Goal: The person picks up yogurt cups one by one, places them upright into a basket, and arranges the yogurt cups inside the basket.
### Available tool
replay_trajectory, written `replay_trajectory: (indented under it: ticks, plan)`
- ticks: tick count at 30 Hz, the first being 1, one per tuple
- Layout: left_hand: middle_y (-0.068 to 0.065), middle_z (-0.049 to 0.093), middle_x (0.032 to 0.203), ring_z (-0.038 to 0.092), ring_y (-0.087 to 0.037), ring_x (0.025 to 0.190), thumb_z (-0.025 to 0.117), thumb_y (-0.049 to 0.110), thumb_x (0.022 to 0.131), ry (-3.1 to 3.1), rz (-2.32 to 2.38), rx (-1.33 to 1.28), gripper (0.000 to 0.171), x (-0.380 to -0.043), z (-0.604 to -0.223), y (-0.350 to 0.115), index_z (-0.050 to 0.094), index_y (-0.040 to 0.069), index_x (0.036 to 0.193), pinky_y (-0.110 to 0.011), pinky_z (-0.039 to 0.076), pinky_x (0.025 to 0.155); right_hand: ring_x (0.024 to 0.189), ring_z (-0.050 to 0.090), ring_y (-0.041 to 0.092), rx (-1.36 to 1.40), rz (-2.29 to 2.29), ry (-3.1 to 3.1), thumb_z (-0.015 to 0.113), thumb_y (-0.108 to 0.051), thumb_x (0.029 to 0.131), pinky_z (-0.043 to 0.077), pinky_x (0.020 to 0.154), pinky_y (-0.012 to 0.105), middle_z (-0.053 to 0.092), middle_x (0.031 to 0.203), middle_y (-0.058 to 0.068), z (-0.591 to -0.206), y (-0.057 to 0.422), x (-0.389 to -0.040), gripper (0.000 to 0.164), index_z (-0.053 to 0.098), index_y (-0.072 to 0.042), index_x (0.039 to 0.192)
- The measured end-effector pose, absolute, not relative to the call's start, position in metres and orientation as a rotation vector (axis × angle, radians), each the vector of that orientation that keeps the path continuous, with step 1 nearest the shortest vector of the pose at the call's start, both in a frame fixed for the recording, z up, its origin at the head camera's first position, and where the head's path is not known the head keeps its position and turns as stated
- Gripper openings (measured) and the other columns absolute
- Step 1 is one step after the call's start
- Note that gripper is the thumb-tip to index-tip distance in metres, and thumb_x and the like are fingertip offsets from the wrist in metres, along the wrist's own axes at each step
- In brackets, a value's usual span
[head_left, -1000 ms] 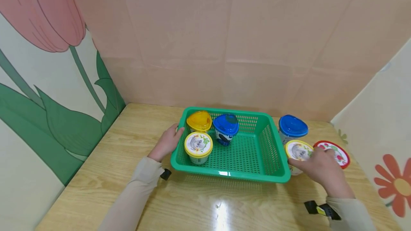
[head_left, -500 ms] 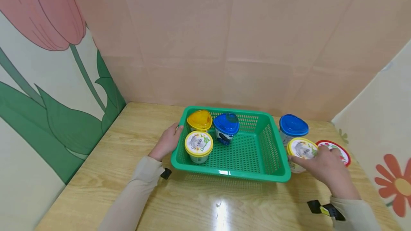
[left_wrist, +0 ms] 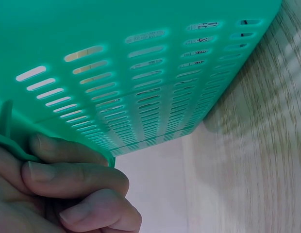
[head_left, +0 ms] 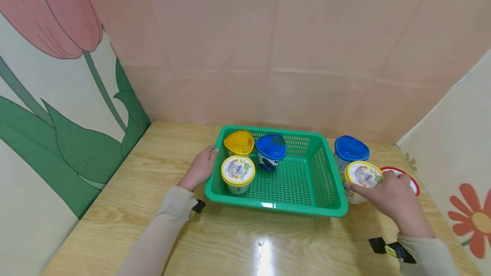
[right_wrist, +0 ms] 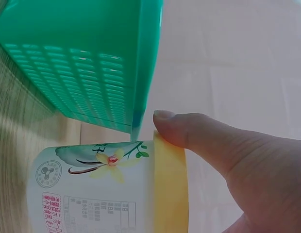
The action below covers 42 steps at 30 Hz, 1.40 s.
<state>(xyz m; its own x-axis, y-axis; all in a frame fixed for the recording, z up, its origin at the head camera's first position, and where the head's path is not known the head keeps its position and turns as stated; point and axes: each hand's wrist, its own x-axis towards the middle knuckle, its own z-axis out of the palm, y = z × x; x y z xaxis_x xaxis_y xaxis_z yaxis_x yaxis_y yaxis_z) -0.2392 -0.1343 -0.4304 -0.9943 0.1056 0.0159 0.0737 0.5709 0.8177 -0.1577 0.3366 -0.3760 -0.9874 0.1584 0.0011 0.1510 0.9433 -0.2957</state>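
A green plastic basket (head_left: 268, 210) stands on the table. My left hand (head_left: 200, 168) grips its left rim, the fingers (left_wrist: 77, 179) curled at the edge in the left wrist view. Inside, at the basket's left, are a yellow-lidded tub (head_left: 238, 171), an orange-lidded cup (head_left: 239, 142) and a blue-lidded cup (head_left: 270, 148). Outside, by the right wall, my right hand (head_left: 395, 197) holds another yellow-lidded tub (head_left: 362, 174) by its lid, the thumb on the lid's near side. That tub is upright; whether its base touches the table I cannot tell.
Behind the held tub stands another blue-lidded cup (head_left: 350, 149). A red-rimmed tub (head_left: 415, 185) is partly hidden by my right hand. The wooden table (head_left: 215, 242) meets a pink back wall (head_left: 284, 54) and a flower-painted side wall (head_left: 468, 161).
My right hand and the yellow-lidded tub have shifted slightly right and away from me, covering more of the red-rimmed tub. My left hand stays on the basket rim.
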Motion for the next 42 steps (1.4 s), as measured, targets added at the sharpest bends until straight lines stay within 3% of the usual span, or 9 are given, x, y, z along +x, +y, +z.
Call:
replay_trajectory:
  ticks: [15,20,24,27,31,42]
  plan:
    - [-0.02,0.06,0.13,0.06,-0.029,0.109,0.03,0.03,0.111,2.746,1.413,0.156,0.049,-0.24,-0.429,-0.135,0.045,-0.002,0.145,-0.047,0.05,0.095,0.092,0.04,0.045,-0.31,0.518,-3.001,0.072,-0.071,0.076,0.04,0.05,0.039,0.043,0.095,0.033,-0.374,0.333,-0.151,0.094,0.052,0.017,0.103]
    - [-0.02,0.059,0.131,0.061,-0.028,0.109,0.029,0.031,0.111,2.732,1.411,0.159,0.05,-0.24,-0.43,-0.135,0.044,-0.001,0.146,-0.046,0.051,0.093,0.093,0.038,0.046,-0.354,0.542,-2.995,0.071,-0.071,0.077,0.041,0.052,0.042,0.04,0.101,0.036,-0.373,0.332,-0.148,0.104,0.045,0.022,0.115]
    - [-0.023,0.054,0.14,0.056,-0.033,0.121,0.03,0.031,0.111,2.746,1.396,0.163,0.051,-0.24,-0.429,-0.135,0.041,-0.003,0.148,-0.05,0.046,0.101,0.091,0.038,0.047,-0.378,0.553,-2.991,0.07,-0.071,0.077,0.042,0.055,0.045,0.037,0.107,0.039,-0.372,0.331,-0.147,0.112,0.039,0.025,0.124]
    - [-0.026,0.046,0.148,0.048,-0.038,0.134,0.032,0.031,0.111,2.763,1.38,0.156,0.054,-0.24,-0.427,-0.135,0.035,-0.004,0.151,-0.053,0.039,0.109,0.092,0.038,0.048,-0.374,0.559,-2.986,0.07,-0.07,0.078,0.041,0.056,0.046,0.036,0.109,0.04,-0.37,0.331,-0.145,0.112,0.038,0.026,0.125]
    - [-0.024,0.037,0.155,0.042,-0.039,0.138,0.035,0.03,0.11,2.772,1.381,0.152,0.057,-0.239,-0.425,-0.135,0.024,0.001,0.157,-0.054,0.035,0.112,0.09,0.039,0.047,-0.372,0.565,-2.983,0.07,-0.07,0.079,0.041,0.054,0.044,0.036,0.109,0.04,-0.368,0.33,-0.144,0.113,0.037,0.027,0.126]
    - [-0.021,0.038,0.156,0.044,-0.037,0.137,0.036,0.03,0.11,2.793,1.379,0.16,0.055,-0.238,-0.425,-0.136,0.025,0.005,0.158,-0.053,0.036,0.112,0.082,0.045,0.045,-0.392,0.547,-2.961,0.069,-0.072,0.078,0.041,0.051,0.042,0.036,0.108,0.04,-0.361,0.326,-0.143,0.114,0.036,0.025,0.128]
